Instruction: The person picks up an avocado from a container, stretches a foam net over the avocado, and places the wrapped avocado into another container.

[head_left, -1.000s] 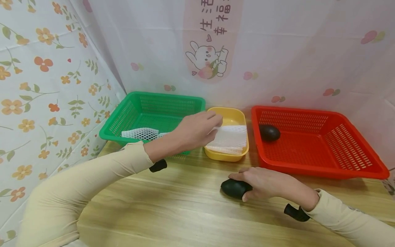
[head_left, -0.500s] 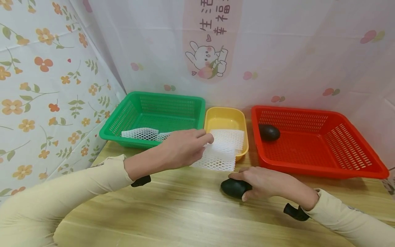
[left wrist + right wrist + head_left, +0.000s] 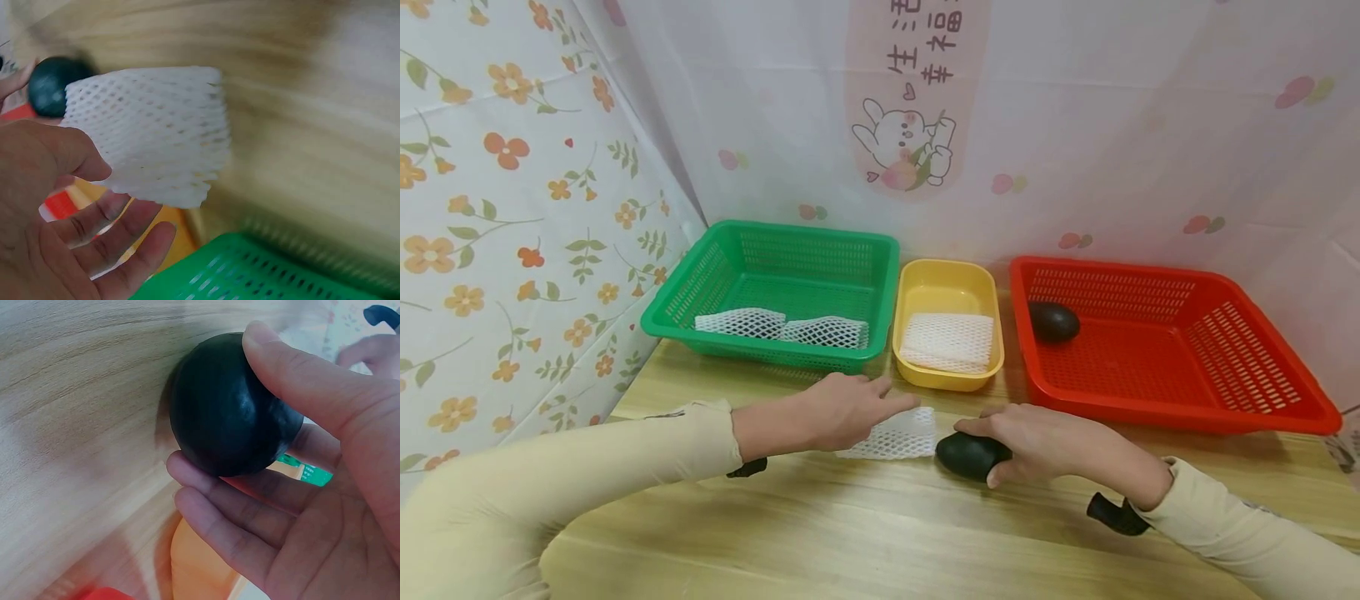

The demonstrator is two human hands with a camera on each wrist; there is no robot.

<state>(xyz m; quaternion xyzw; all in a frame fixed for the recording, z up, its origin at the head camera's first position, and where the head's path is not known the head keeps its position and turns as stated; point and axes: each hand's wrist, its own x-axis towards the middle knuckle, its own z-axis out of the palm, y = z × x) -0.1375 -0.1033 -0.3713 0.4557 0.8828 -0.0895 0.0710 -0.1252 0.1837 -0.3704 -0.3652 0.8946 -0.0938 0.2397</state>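
In the head view my left hand point(image 3: 844, 410) pinches a white foam net sleeve point(image 3: 901, 439) just above the wooden table. The left wrist view shows thumb and index finger at one edge of this foam net point(image 3: 150, 128), the other fingers spread loosely. Beside it, my right hand point(image 3: 1045, 443) holds a dark green avocado point(image 3: 967, 457) on the table. From the right wrist, the thumb lies over the smooth avocado point(image 3: 222, 406) and the fingers curl under its other side. A narrow gap, if any, separates net and avocado.
Behind the hands stand a green basket point(image 3: 808, 236) with two foam nets point(image 3: 823, 332), a yellow bin point(image 3: 951, 382) with more folded nets point(image 3: 951, 337), and a red basket point(image 3: 1150, 414) holding a darker avocado point(image 3: 1054, 322). Patterned cloth point(image 3: 760, 108) hangs close behind.
My left hand has drawn one foam net out of the yellow bin and brought it down toward the avocado. The right hand and its avocado have stayed in place.
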